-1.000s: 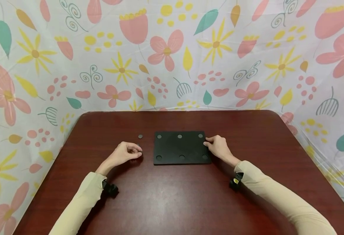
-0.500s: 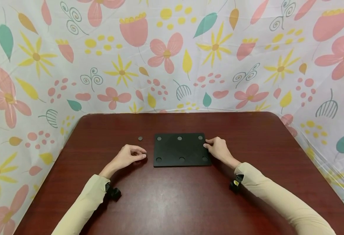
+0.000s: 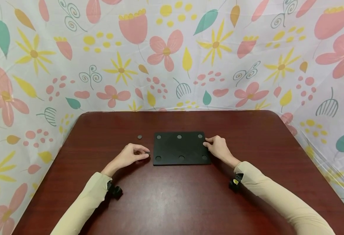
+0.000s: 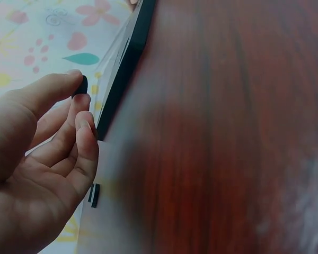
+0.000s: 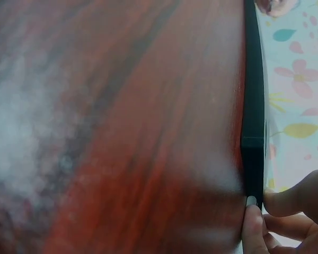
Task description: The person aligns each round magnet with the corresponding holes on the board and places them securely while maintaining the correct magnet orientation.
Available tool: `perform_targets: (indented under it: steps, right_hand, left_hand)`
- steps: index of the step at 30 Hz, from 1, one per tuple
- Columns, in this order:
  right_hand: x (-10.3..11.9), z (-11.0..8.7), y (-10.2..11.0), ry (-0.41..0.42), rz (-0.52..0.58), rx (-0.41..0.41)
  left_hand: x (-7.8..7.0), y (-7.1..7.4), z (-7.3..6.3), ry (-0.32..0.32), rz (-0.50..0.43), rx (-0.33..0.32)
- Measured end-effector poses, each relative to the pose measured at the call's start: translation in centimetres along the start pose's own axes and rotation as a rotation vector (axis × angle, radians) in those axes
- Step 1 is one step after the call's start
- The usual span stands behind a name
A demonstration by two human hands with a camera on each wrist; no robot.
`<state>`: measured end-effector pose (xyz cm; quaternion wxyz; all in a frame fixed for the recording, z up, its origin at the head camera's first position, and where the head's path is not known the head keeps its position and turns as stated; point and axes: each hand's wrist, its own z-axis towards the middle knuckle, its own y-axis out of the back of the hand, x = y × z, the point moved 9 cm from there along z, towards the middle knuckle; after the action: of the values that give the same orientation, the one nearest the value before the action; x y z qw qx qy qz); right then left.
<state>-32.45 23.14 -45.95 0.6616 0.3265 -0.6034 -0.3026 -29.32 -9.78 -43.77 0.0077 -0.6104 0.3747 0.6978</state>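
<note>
The left hand (image 3: 128, 155) is pinching a small black disc (image 4: 81, 86) between the tips of the thumb and a finger, and this disc is held just beside the left edge of the flat rectangular board (image 3: 181, 147), apart from it. The right hand (image 3: 219, 148) has its thumb and fingers curled at the right edge of the same black board and grips it there. The board lies flat on the brown, glossy table (image 3: 166, 199). It has six round places in two rows: in the far row three grey discs (image 3: 179, 137) are seated, and in the near row there are three dark round recesses (image 3: 181, 157). One loose grey disc (image 3: 140, 137) lies on the table, to the left of the board's far left corner. Both arms wear beige sleeves (image 3: 81, 202), with a black wrist camera (image 3: 117, 192) at each wrist. Behind the table hangs a white floral curtain (image 3: 172, 85).
</note>
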Motion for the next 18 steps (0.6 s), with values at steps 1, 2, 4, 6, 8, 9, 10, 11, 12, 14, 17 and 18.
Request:
perform_targets:
  steps: [1,2,4,6,8,9,10,11,12,14,17,18]
  right_hand:
    - [0.0,0.0,0.0,-0.004,-0.001,0.003]
    - [0.0,0.1,0.0,-0.006,-0.003,0.003]
    - [0.1,0.0,0.0,-0.003,-0.006,0.002]
    - [0.2,0.0,0.1,0.002,-0.012,-0.003]
    - [0.2,0.0,0.2,0.009,-0.017,-0.01]
    - [0.3,0.0,0.2,0.013,-0.021,-0.012]
    - [0.3,0.0,0.2,0.017,-0.024,-0.013]
    - [0.3,0.0,0.2,0.019,-0.025,-0.012]
    - [0.3,0.1,0.2,0.018,-0.027,-0.011]
    - [0.3,0.1,0.2,0.018,-0.025,-0.013]
    - [0.3,0.1,0.2,0.014,-0.022,-0.011]
    - [0.3,0.1,0.2,0.014,-0.021,-0.013]
  left_hand:
    - [-0.1,-0.1,0.0,-0.004,-0.001,0.005]
    - [-0.2,-0.1,0.1,-0.007,-0.003,0.009]
    - [-0.3,-0.2,0.2,-0.013,-0.009,0.018]
    - [-0.2,-0.4,0.3,-0.017,-0.015,0.024]
    - [0.2,-0.5,0.6,-0.016,-0.019,0.027]
    - [0.7,-0.6,0.8,-0.014,-0.019,0.029]
    - [1.1,-0.7,1.0,-0.013,-0.018,0.03]
    - [1.6,-0.8,1.2,-0.013,-0.019,0.03]
    - [2.0,-0.9,1.4,-0.012,-0.019,0.03]
    - [3.0,-1.1,1.7,-0.009,-0.02,0.028]
    - [3.4,-1.2,1.8,-0.016,-0.027,0.027]
    - [3.4,-1.2,1.8,-0.017,-0.027,0.029]
